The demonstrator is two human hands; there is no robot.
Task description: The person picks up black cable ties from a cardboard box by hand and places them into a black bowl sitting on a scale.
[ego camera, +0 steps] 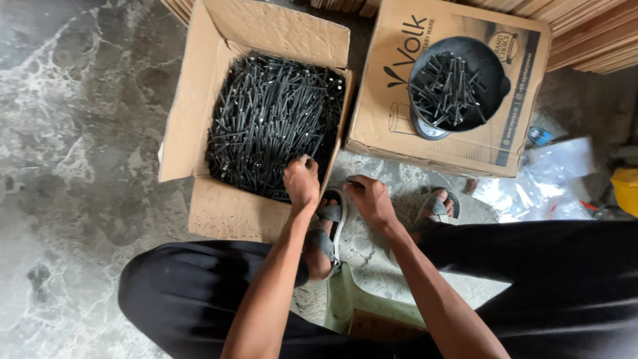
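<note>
Cardboard, brown and soft-edged, made up the open box (199,113) on the mottled grey stone floor (73,133); it was packed with long black metal nails (272,119), dull and thin, lying mostly one way. The left hand (302,181) reached over the box's near corner, fingers curled down among the nails — whether it had any pinched, I could not tell. The right hand (369,197) hung just beside the box, fingers bent loosely, nothing visibly in it. To the right stood a closed brown carton (385,100) with dark printing and a round badge on its top; on it sat a round black pan (488,70) on a scale, holding a loose, crisscrossed heap of the same nails. Crumpled clear plastic (538,189) lay further right.
</note>
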